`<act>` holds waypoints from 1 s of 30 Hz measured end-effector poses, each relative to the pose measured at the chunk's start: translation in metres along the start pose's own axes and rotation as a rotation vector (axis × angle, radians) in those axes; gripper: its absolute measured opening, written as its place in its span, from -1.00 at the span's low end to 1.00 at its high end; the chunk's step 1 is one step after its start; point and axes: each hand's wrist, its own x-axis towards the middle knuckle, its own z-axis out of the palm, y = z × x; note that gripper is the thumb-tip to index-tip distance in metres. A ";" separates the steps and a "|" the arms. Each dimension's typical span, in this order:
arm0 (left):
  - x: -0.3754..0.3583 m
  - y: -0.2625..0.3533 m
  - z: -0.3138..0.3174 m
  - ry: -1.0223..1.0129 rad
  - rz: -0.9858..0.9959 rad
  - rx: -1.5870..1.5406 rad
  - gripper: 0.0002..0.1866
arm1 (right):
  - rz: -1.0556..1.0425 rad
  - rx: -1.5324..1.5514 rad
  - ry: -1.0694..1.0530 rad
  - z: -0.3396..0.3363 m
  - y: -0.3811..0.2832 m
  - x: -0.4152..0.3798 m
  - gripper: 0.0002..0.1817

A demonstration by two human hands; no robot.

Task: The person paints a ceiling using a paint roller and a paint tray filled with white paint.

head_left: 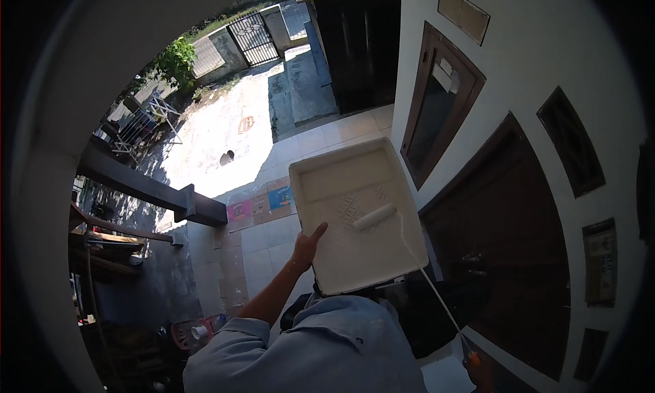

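Observation:
A cream-coated paint tray [334, 263] is held in front of my body, tilted in view. My left hand [310, 247] grips its left rim, thumb over the edge and the other fingers hidden beneath. Inside the tray lies a paint roller [374, 217], its pale sleeve resting on the ribbed slope. From the sleeve a thin paint-smeared rod runs down to the right, to an orange handle [473, 358]. My right hand [482, 374] is closed around that handle at the bottom right, partly in shadow.
On the right, a white wall holds a brown door [505, 250] and a framed window [443, 99]. A dark post [153, 185] lies across the left side. Cardboard [247, 209] covers part of the tiled floor [314, 140]. A pink basket [184, 335] stands low on the left.

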 end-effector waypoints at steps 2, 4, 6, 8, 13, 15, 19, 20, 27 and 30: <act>0.002 -0.002 0.000 -0.005 0.015 -0.012 -0.33 | -0.019 0.007 0.024 0.000 0.005 0.003 -0.63; 0.003 -0.001 0.001 0.011 0.003 0.012 -0.34 | -0.023 -0.025 0.026 -0.003 -0.007 0.000 -0.65; 0.003 -0.004 -0.001 0.021 -0.016 0.031 -0.34 | -0.003 -0.097 -0.002 -0.004 -0.036 -0.012 -0.67; 0.004 -0.005 -0.003 0.020 -0.024 0.028 -0.35 | -0.052 -0.079 0.025 -0.003 -0.012 -0.012 -0.69; 0.000 0.003 -0.001 -0.026 -0.059 0.013 -0.33 | 0.020 -0.160 0.001 -0.018 -0.032 -0.020 -0.65; 0.001 0.004 0.000 -0.019 -0.059 0.020 -0.33 | 0.026 -0.143 -0.087 -0.022 -0.068 -0.028 -0.61; 0.000 0.003 0.002 0.016 -0.024 0.025 -0.35 | -0.031 -0.148 -0.241 -0.032 -0.082 -0.043 -0.61; -0.001 0.003 0.002 0.024 -0.003 0.027 -0.36 | -0.092 -0.091 -0.285 -0.038 -0.079 -0.047 -0.61; 0.002 0.002 -0.001 -0.001 -0.073 0.037 -0.31 | -0.051 0.314 -0.389 -0.081 -0.077 -0.089 -0.67; 0.000 0.004 0.002 -0.001 -0.067 0.022 -0.31 | -0.309 0.233 -0.247 -0.069 -0.068 -0.081 -0.67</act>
